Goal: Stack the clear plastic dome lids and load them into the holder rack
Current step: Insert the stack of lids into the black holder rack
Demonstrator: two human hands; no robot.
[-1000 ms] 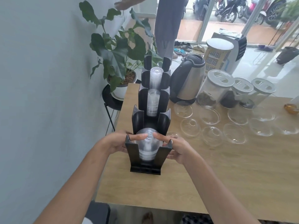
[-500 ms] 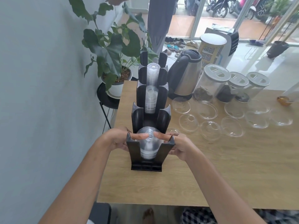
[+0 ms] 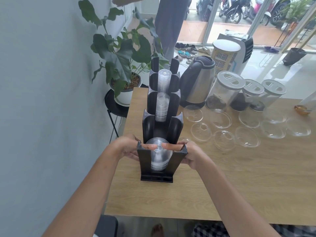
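Observation:
A black holder rack with several slots stands on the wooden table at its left edge. A stack of clear dome lids sits in the nearest slot. My left hand and my right hand reach around the slot's two walls, and both thumbs press on top of the stack. Two slots further back hold stacks of clear cups. Several loose dome lids lie on the table to the right of the rack.
A steel kettle and three lidded jars stand behind the loose lids. A potted plant sits on a black stool left of the table, by the wall. Another person stands beyond the plant.
My hands and the lid stack stay in the front slot. Only the camera view has shifted slightly.

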